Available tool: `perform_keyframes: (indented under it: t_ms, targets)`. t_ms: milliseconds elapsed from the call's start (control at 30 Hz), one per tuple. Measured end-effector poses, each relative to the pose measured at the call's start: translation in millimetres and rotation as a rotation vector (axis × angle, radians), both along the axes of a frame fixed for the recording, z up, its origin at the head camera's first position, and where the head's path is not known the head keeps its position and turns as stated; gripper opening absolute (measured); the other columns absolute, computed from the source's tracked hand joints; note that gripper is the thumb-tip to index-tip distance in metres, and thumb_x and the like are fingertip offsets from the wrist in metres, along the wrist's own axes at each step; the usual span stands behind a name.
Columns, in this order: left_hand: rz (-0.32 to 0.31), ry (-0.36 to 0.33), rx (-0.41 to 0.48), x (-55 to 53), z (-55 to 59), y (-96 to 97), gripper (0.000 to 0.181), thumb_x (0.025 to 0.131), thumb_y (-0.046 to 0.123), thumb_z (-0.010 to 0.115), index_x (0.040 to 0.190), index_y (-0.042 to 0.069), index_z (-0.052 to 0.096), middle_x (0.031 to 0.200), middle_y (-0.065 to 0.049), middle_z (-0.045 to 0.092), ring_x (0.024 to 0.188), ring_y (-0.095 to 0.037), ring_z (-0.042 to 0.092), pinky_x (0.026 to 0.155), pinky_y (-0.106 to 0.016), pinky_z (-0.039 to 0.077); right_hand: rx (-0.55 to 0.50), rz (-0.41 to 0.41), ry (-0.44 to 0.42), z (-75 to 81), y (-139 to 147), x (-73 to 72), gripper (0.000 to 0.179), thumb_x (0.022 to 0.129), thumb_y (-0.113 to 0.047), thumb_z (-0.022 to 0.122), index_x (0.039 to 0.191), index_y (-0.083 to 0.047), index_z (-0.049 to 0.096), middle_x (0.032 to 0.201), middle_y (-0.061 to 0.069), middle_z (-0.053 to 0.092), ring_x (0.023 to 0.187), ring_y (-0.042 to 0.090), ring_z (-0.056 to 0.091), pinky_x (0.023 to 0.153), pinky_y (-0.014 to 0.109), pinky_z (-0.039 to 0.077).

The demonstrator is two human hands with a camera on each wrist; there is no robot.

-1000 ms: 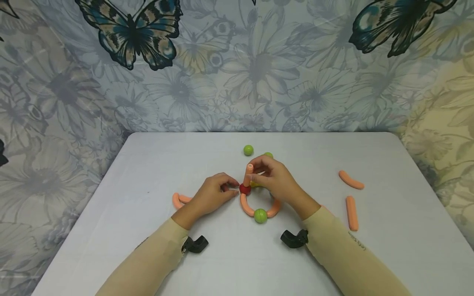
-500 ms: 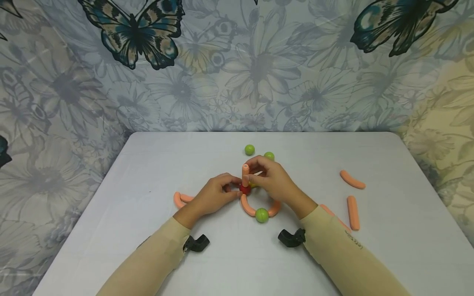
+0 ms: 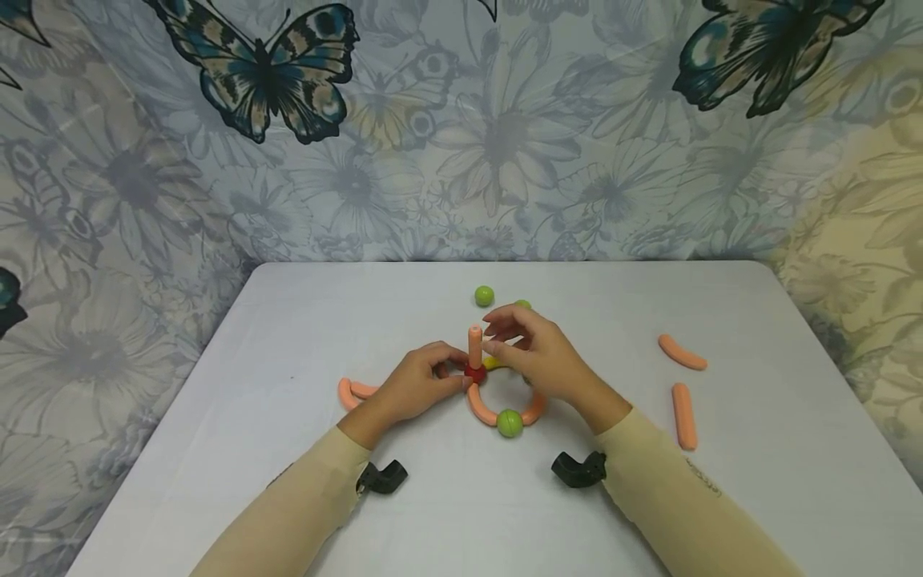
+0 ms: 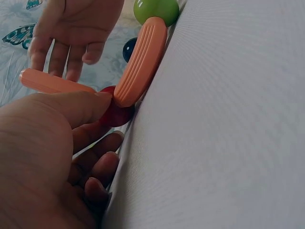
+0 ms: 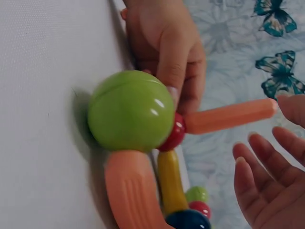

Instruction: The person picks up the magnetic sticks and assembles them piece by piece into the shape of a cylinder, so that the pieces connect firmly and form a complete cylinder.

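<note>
A left hand (image 3: 425, 381) pinches a red ball (image 3: 475, 375); a right hand (image 3: 541, 353), released, hovers just beside the orange stick (image 3: 474, 346) standing on it.
In the head view, the red ball sits in a ring on the white surface (image 3: 469, 513), with loose sticks (image 3: 683, 417) off to the right. The left wrist view shows a blue ball (image 4: 129, 50) behind a curved stick (image 4: 143, 62). The right wrist view brings a green ball (image 5: 131, 112) up close and catches a second red ball (image 5: 201, 208), hidden in the head view.

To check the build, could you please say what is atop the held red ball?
An orange stick stands upright on the red ball; the spot it covers cannot be seen.
</note>
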State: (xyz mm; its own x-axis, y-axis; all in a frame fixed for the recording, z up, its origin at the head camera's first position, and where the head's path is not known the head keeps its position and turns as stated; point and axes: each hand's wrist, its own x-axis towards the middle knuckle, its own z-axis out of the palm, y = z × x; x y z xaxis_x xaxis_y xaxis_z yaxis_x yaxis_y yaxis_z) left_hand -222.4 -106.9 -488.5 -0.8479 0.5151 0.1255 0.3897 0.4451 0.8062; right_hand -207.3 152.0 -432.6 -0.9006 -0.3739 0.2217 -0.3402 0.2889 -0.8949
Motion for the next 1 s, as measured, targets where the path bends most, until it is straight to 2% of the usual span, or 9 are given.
perform_keyframes:
  t_ms: [133, 300, 433, 567, 667, 833, 1000]
  targets:
    - [0.010, -0.009, -0.012, 0.8, -0.3, -0.1, 0.030, 0.100, 0.026, 0.083, 0.129, 0.018, 0.079, 0.112, 0.010, 0.071, 0.087, -0.015, 0.060, 0.077, -0.033, 0.050, 0.008, -0.021, 0.035, 5.1, 15, 5.0, 0.033, 0.106, -0.017, 0.075, 0.136, -0.005, 0.065, 0.126, 0.008, 0.071, 0.115, 0.024, 0.067, 0.094, 0.047, 0.055]
    - [0.000, -0.022, -0.036, 0.6, 1.0, 1.9, 0.036, 0.102, 0.028, 0.081, 0.136, 0.016, 0.077, 0.113, 0.012, 0.070, 0.087, -0.015, 0.059, 0.076, -0.033, 0.049, -0.010, -0.087, 0.054, 6.5, 46, 17.8, 0.030, 0.108, -0.013, 0.072, 0.136, -0.006, 0.065, 0.125, 0.009, 0.070, 0.115, 0.022, 0.065, 0.093, 0.033, 0.054]
    - [-0.001, -0.016, -0.038, 1.1, 1.3, 2.8, 0.035, 0.102, 0.027, 0.081, 0.135, 0.015, 0.077, 0.110, 0.009, 0.070, 0.085, -0.016, 0.057, 0.074, -0.032, 0.047, -0.039, -0.137, 0.047, 5.3, 75, 31.1, 0.028, 0.110, -0.010, 0.068, 0.137, -0.005, 0.065, 0.124, 0.011, 0.068, 0.114, 0.021, 0.065, 0.092, 0.024, 0.053]
    - [0.004, -0.011, -0.044, 1.7, 0.8, 2.3, 0.033, 0.102, 0.026, 0.081, 0.134, 0.016, 0.078, 0.109, 0.009, 0.070, 0.084, -0.015, 0.057, 0.074, -0.032, 0.047, -0.045, -0.161, 0.049, 0.3, 106, 42.5, 0.028, 0.111, -0.006, 0.065, 0.138, -0.003, 0.065, 0.125, 0.014, 0.069, 0.114, 0.019, 0.066, 0.093, 0.021, 0.053]
    - [0.001, -0.010, -0.049, 1.5, 0.2, 2.6, 0.032, 0.102, 0.027, 0.081, 0.133, 0.017, 0.078, 0.110, 0.010, 0.070, 0.084, -0.015, 0.057, 0.074, -0.032, 0.048, -0.028, -0.172, 0.043, -9.0, 129, 50.3, 0.028, 0.110, -0.004, 0.065, 0.138, -0.003, 0.065, 0.125, 0.014, 0.069, 0.114, 0.017, 0.066, 0.091, 0.020, 0.052]
    - [0.006, -0.015, -0.050, 0.4, -0.6, 2.8, 0.031, 0.102, 0.028, 0.081, 0.132, 0.019, 0.079, 0.110, 0.012, 0.070, 0.086, -0.015, 0.058, 0.075, -0.032, 0.048, 0.036, -0.129, 0.055, -26.5, 160, 58.7, 0.032, 0.106, 0.005, 0.066, 0.138, 0.005, 0.063, 0.122, 0.013, 0.069, 0.110, 0.015, 0.066, 0.091, 0.019, 0.051]
    - [0.010, -0.023, -0.054, -0.6, -0.9, 1.6, 0.030, 0.102, 0.027, 0.081, 0.131, 0.019, 0.079, 0.110, 0.012, 0.070, 0.087, -0.016, 0.058, 0.075, -0.033, 0.048, 0.046, -0.008, 0.035, -37.6, 176, 58.0, 0.039, 0.099, 0.013, 0.071, 0.137, 0.010, 0.061, 0.118, 0.019, 0.067, 0.104, 0.021, 0.066, 0.089, 0.022, 0.053]
